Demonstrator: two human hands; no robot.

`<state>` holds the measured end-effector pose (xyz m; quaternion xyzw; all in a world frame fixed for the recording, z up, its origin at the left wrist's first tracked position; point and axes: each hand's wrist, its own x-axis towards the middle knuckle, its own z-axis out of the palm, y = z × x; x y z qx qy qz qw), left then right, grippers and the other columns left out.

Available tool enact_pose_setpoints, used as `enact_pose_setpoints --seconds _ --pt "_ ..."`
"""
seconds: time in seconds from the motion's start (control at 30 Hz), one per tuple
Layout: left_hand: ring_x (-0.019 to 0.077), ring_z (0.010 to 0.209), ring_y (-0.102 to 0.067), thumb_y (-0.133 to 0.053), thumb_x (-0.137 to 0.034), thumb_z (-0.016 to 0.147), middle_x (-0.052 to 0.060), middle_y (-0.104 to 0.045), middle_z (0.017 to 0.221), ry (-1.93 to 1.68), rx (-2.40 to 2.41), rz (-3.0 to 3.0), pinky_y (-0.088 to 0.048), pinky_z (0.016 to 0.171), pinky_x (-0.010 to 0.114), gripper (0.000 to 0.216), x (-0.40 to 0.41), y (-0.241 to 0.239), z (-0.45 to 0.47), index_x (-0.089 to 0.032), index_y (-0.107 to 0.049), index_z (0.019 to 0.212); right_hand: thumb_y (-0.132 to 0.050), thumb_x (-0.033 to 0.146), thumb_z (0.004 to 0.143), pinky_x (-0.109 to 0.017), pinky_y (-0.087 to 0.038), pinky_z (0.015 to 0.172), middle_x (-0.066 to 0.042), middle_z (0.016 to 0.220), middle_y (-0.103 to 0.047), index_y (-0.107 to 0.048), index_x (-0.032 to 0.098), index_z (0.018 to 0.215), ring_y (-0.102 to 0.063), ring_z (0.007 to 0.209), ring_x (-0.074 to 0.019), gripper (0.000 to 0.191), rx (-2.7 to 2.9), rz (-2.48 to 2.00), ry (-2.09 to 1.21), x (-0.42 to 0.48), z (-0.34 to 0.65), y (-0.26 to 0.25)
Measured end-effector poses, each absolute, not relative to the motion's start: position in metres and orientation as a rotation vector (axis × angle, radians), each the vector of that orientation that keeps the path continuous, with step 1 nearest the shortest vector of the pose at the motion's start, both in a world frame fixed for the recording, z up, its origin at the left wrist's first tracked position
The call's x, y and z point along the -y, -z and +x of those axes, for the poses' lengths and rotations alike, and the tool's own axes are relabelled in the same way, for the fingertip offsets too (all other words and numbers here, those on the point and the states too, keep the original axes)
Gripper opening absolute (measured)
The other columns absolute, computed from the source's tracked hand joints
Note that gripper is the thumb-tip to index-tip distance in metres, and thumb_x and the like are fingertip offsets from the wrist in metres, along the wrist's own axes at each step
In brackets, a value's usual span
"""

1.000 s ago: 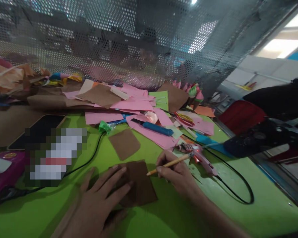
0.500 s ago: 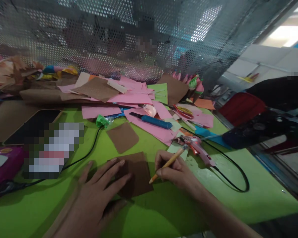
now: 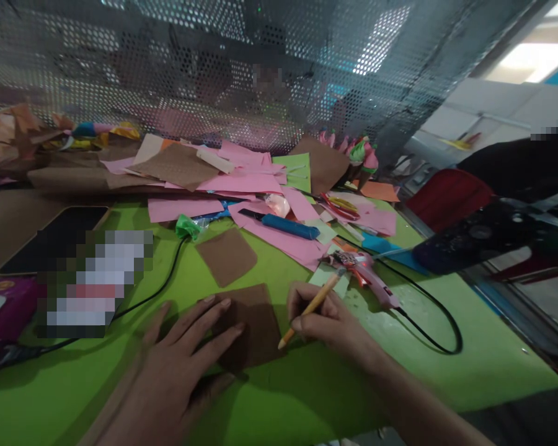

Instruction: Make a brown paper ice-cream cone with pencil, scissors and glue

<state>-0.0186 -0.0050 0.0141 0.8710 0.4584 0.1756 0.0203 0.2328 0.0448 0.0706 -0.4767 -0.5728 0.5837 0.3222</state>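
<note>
My left hand (image 3: 186, 356) lies with fingers spread over the left part of a dark brown paper square (image 3: 255, 322), pressing it against the green tabletop. In my right hand (image 3: 320, 319) is a yellow pencil (image 3: 312, 305), pinched like a pen and slanting down to the left. Its tip rests at the right edge of the square, near the lower right corner. Just beyond the square lies a second brown paper piece (image 3: 227, 256) with rounded corners on its right side. Whether anything lies under the square is hidden.
Right of my right hand is a pink glue gun (image 3: 369, 277) with a looping black cord. Behind lie a blue utility knife (image 3: 291, 226), red-and-yellow scissors (image 3: 339, 205) and pink paper (image 3: 242, 183). A phone (image 3: 56, 238) sits at left. A perforated metal screen (image 3: 167, 74) stands at the back.
The pencil tip has shifted slightly down along the square's right edge. My left hand stays spread on the paper. The whole view has moved a little.
</note>
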Motion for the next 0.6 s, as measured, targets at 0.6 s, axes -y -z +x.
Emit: enact_pose_setpoints --seconds 0.6 --pt "0.0251 0.137 -0.040 -0.058 -0.034 0.088 -0.002 -0.042 0.152 -0.569 -1.422 2.731 -0.008 0.115 0.055 0.050 0.004 -0.011 -0.017 -0.040 -0.048 0.137 -0.065 0.031 0.079 -0.024 -0.049 0.054 0.000 0.068 -0.064 -0.058 0.018 0.076 -0.062 0.058 -0.0126 0.015 1.531 -1.377 -1.162 -0.062 0.226 -0.063"
